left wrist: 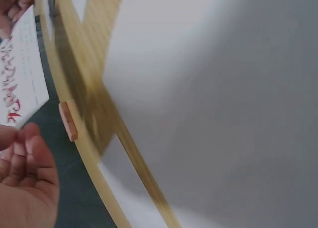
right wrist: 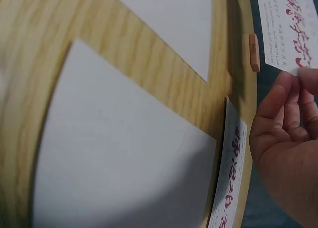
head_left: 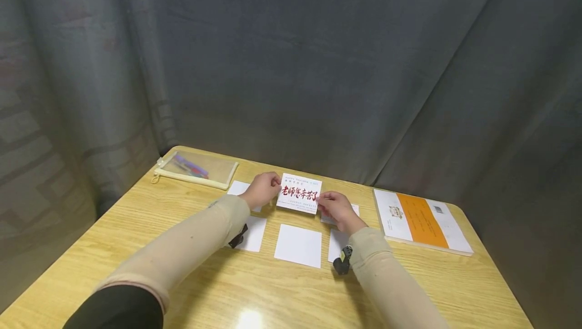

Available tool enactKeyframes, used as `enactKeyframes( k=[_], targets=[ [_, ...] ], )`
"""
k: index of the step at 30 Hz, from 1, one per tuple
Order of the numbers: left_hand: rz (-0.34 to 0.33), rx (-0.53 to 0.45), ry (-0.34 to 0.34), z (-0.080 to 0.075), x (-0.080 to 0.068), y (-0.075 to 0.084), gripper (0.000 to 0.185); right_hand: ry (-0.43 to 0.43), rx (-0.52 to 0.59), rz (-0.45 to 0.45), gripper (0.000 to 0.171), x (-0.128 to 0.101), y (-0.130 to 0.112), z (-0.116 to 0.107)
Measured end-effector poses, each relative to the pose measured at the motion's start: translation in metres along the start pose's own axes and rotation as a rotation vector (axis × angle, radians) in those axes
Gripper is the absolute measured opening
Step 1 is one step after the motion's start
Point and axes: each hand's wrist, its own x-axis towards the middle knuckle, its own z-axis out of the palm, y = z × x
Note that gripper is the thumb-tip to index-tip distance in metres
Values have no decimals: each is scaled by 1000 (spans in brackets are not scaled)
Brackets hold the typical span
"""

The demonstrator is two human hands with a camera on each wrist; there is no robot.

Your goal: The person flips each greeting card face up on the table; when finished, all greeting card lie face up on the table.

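Both hands hold a white card [head_left: 299, 193] with red Chinese characters, raised over the far side of the table. My left hand [head_left: 263, 189] pinches its left edge between thumb and fingertips. On the opposite edge, the right hand [head_left: 338, 210] has a similar pinch, low near the corner. In the right wrist view, a second card with red writing [right wrist: 231, 173] lies below the right hand. Blank white squares lie nearer: one in the middle [head_left: 297, 245], others partly under the left wrist [head_left: 253, 235] and right wrist. Another white card [head_left: 237, 188] shows behind the left hand.
A small reddish-brown block [right wrist: 254, 52] sits near the table's far edge. At the back left lies a zip pouch [head_left: 195, 170] with pens inside. To the right rests a white and orange book [head_left: 423, 220]. Grey curtain [head_left: 291, 66] hangs behind the wooden table [head_left: 204, 298].
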Motion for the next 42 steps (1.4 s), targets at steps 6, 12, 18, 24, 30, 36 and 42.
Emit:
enactKeyframes(
  k=[6,12,18,24,30,36,42],
  targets=[
    [-89,91,-33,3,-3,2,22,3,-74,35,13,0,0,9],
    [222,572,-171,11,-8,-2,32,6,-99,53,11,-3,-4,16],
    [358,641,-307,21,-14,-5,27,28,-114,78,11,-5,-6,17],
    [288,644,-354,21,-19,-1,30,43,-138,101,12,-6,-6,18],
    [286,663,-356,21,-21,-1,28,8,-223,91,17,-11,-12,18],
    [301,648,-341,20,-22,-1,27,-1,-294,94,20,-13,-17,17],
    [327,569,-205,-3,-20,-5,37,-41,-196,70,26,-12,-27,22]
  ],
)
